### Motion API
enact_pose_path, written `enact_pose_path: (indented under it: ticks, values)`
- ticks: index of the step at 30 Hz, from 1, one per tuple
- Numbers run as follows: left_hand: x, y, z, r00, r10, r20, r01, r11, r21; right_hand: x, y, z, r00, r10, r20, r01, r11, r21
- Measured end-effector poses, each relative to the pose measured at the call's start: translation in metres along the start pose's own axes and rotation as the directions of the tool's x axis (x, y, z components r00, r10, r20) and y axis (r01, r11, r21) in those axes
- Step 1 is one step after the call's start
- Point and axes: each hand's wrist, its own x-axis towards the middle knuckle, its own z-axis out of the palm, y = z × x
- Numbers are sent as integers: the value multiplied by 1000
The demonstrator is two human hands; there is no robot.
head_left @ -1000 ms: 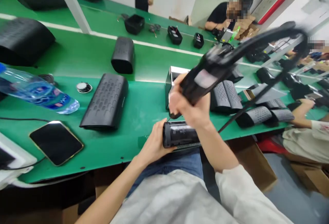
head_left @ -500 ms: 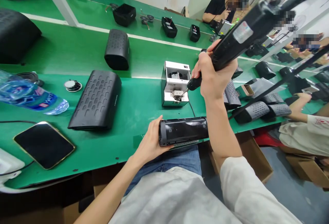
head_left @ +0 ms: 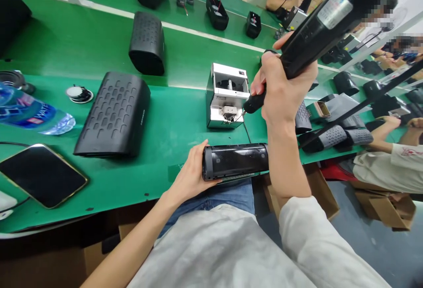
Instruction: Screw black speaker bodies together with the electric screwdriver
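Observation:
My right hand [head_left: 286, 83] is wrapped round a black electric screwdriver [head_left: 317, 32] that carries a silver label. The screwdriver's tip is at the front outlet of a white-and-black screw feeder [head_left: 228, 96]; whether it touches a screw there is too small to tell. At the table's front edge, my left hand [head_left: 191, 169] grips the left end of a black speaker housing [head_left: 238, 161], thumb and fingers around it. The housing lies lengthwise, its glossy perforated face up. My right forearm hides its right end.
On the green table [head_left: 172, 125] to the left stand a textured black speaker [head_left: 114, 114], a phone [head_left: 42, 175], a water bottle [head_left: 33, 109] and a speaker driver [head_left: 79, 94]. More housings [head_left: 327, 138] lie at right, near a co-worker's hand [head_left: 390, 123]. Open housings [head_left: 216, 12] line the back.
My view has shifted slightly, so the table things sit higher and further left. The screwdriver's tip stays at the feeder's outlet. My left hand keeps its grip on the speaker housing.

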Motion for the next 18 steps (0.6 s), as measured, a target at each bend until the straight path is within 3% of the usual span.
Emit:
enact_pose_path:
  ticks: [6, 9, 13, 18]
  values:
    - [-1, -3, 1, 1000, 22, -5, -22, 1000, -4, -20, -41, -22, 999, -40, 3, 37, 957, 289]
    - [-2, -3, 1, 1000, 27, -8, -27, 1000, -5, -25, -56, -28, 1000, -2, 21, -4, 955, 296]
    - [-1, -3, 2, 1000, 22, 4, -22, 1000, -14, -27, -58, -26, 999, 32, 3, -32, 960, 277]
    - [-1, -4, 3, 999, 23, -24, -24, 999, -30, -34, -47, -23, 997, 47, 53, -64, 921, 385]
